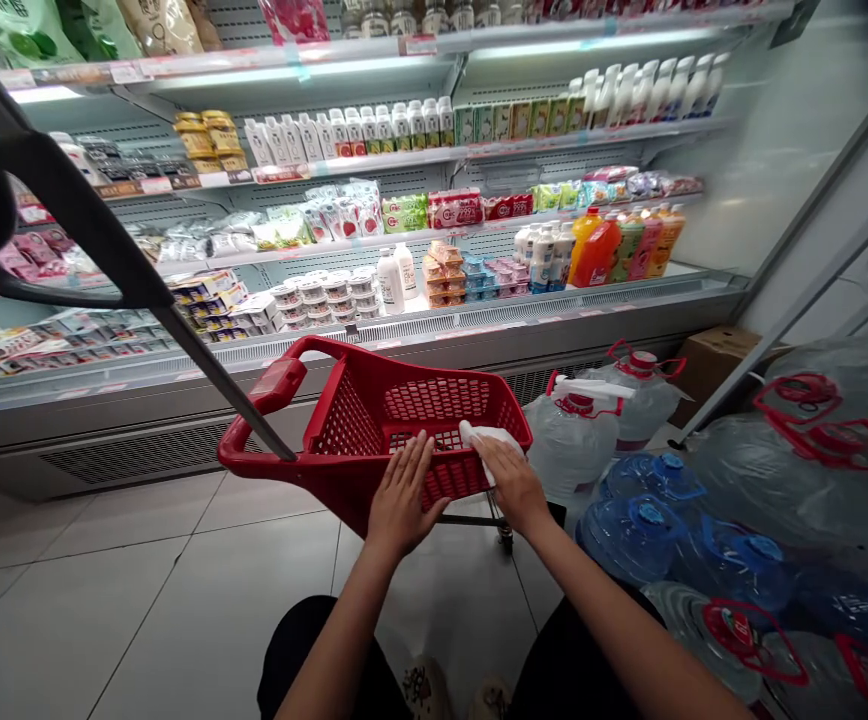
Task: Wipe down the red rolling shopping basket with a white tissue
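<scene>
A red plastic shopping cart stands in front of me, its perforated basket facing up and its handle to the left. My left hand lies against the near side of the basket, fingers stretched out and nothing in it. Under my right hand is a white cloth, pressed over the near rim close to the basket's right end. Part of the cloth is hidden beneath the fingers.
A lit refrigerated shelf with bottles and cups runs behind the cart. Large water jugs crowd the right side, with a cardboard box behind them. A dark grey handle frame crosses the upper left. Tiled floor lies below.
</scene>
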The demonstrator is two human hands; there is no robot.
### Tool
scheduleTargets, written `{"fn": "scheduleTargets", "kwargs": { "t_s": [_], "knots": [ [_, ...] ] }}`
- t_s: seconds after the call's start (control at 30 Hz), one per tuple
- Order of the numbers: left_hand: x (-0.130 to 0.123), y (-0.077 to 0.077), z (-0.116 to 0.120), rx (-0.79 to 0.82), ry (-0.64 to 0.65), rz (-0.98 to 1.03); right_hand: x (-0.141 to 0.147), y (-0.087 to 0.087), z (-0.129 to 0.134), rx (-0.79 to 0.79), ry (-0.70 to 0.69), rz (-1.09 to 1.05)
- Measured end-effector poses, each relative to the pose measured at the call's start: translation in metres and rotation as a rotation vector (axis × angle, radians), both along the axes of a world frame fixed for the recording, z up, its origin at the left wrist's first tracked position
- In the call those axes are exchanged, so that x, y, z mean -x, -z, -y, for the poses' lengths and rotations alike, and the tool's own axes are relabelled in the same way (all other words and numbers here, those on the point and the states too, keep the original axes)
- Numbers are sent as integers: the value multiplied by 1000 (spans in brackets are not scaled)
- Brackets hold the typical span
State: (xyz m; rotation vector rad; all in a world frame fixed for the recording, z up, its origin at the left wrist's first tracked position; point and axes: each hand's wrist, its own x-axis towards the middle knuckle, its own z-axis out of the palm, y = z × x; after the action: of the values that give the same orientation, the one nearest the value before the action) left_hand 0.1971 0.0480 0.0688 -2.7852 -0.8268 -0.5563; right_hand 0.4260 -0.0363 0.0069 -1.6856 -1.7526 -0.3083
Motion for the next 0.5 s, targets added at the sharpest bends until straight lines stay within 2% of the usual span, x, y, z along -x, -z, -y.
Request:
{"fn": "scheduleTargets", "kwargs": {
  "t_s": [0.13,0.27,0.4,0.5],
  "knots": [
    [35,-21,-14,-69,-123,67,-35,7,-5,-4,71,-29],
    [64,-38,-17,-124,-217,125,-47,14,-10,-10,85,-49],
    [67,-40,-12,-102,-205,108,-38,16,-13,-31,120,-94],
    [58,-38,-8,-63,-204,105,-9,6,-20,-32,93,-115]
  ]
}}
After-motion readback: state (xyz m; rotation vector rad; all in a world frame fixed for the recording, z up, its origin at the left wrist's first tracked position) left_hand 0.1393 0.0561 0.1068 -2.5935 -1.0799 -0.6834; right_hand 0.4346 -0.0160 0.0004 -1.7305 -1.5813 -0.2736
